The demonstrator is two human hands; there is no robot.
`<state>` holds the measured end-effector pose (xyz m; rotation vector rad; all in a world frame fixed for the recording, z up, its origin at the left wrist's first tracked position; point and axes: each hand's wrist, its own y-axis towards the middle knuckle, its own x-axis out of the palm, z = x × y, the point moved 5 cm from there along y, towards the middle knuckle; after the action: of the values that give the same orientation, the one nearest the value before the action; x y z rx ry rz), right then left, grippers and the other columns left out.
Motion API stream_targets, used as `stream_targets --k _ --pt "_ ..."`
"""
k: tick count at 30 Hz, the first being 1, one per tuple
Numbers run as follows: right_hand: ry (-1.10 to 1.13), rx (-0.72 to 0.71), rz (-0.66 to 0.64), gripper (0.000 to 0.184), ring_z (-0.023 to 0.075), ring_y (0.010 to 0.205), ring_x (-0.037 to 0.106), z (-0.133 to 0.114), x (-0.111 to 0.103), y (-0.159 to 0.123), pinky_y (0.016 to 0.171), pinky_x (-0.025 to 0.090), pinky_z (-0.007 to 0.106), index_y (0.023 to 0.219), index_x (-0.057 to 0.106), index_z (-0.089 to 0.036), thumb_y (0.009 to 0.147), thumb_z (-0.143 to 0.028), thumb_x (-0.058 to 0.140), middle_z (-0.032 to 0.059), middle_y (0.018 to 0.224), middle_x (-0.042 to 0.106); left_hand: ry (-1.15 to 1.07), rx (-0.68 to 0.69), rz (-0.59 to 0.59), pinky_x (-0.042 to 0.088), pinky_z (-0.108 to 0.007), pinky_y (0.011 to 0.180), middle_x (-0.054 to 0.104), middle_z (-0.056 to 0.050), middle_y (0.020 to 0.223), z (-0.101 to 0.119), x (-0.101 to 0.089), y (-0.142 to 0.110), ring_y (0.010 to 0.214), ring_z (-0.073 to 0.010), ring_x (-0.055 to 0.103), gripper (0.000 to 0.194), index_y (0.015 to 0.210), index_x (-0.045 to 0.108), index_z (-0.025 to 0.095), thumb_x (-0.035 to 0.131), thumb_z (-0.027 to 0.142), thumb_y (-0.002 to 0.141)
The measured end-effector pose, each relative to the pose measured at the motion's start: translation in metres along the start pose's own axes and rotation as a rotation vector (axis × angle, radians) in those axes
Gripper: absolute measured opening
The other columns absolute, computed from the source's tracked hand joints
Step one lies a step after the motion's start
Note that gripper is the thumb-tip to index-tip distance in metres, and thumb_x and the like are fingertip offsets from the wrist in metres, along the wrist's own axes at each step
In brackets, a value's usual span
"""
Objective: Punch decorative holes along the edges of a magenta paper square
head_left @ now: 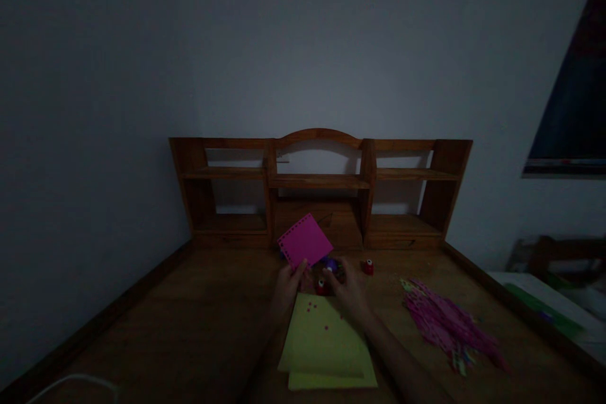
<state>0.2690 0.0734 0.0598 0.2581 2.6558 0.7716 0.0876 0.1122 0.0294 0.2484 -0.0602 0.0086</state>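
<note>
Upright and tilted above the desk is a square pink paper sheet (307,241), with a row of small holes along its upper left edge. My left hand (285,287) pinches its lower corner. Curved but with thumb and fingers apart, my right hand (349,289) is beside a small purple object (330,264), whose kind is hard to make out in the dim light. Left of my right thumb sits a small red object (321,286) with a white top. Below my hands lie yellow paper sheets (326,344), dotted with several tiny pink paper bits (326,327).
Another red object (368,267) stands right of my right hand. A heap of pink strips (445,319) with multicoloured ends lies on the right of the wooden desk (199,322). A wooden shelf unit (319,182) lines the back. A white cable (78,377) curves at lower left.
</note>
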Motion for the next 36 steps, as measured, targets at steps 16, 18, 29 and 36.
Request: stream_targets --k 16,18,29,36 --pt "0.788 0.394 -0.191 0.043 0.024 0.085 0.069 0.025 0.021 0.002 0.08 0.055 0.041 0.098 0.067 -0.018 0.065 -0.04 0.082 0.0073 0.096 0.07 0.017 0.002 -0.028 0.032 -0.023 0.045 0.055 0.0 0.051 0.008 0.005 -0.002 0.042 -0.0115 0.045 0.052 0.064 0.06 0.015 0.063 0.066 0.07" --pt "0.832 0.421 -0.198 0.043 0.0238 0.087 0.069 0.024 0.022 0.002 0.083 0.054 0.041 0.096 0.067 -0.018 0.062 -0.038 0.084 0.0067 0.096 0.07 0.021 0.006 -0.024 0.032 -0.023 0.045 0.055 0.0 0.051 0.006 0.004 -0.001 0.042 -0.0112 0.045 0.052 0.064 0.06 0.015 0.063 0.067 0.07" --pt "0.904 0.478 -0.277 0.039 0.0218 0.08 0.071 0.012 0.021 -0.003 0.087 0.054 0.04 0.095 0.068 -0.016 0.066 -0.037 0.082 0.0074 0.093 0.072 0.062 0.037 -0.041 0.032 -0.024 0.047 0.054 0.0 0.049 0.001 0.002 0.0 0.043 -0.0117 0.045 0.051 0.063 0.06 0.015 0.059 0.065 0.075" --pt "0.889 0.465 -0.285 0.044 0.021 0.077 0.071 0.016 0.024 -0.003 0.083 0.056 0.038 0.096 0.067 -0.015 0.062 -0.036 0.085 0.0075 0.093 0.071 0.08 0.033 -0.045 0.031 -0.024 0.046 0.055 -0.001 0.051 0.008 0.005 -0.003 0.042 -0.0115 0.045 0.051 0.06 0.059 0.016 0.06 0.065 0.074"
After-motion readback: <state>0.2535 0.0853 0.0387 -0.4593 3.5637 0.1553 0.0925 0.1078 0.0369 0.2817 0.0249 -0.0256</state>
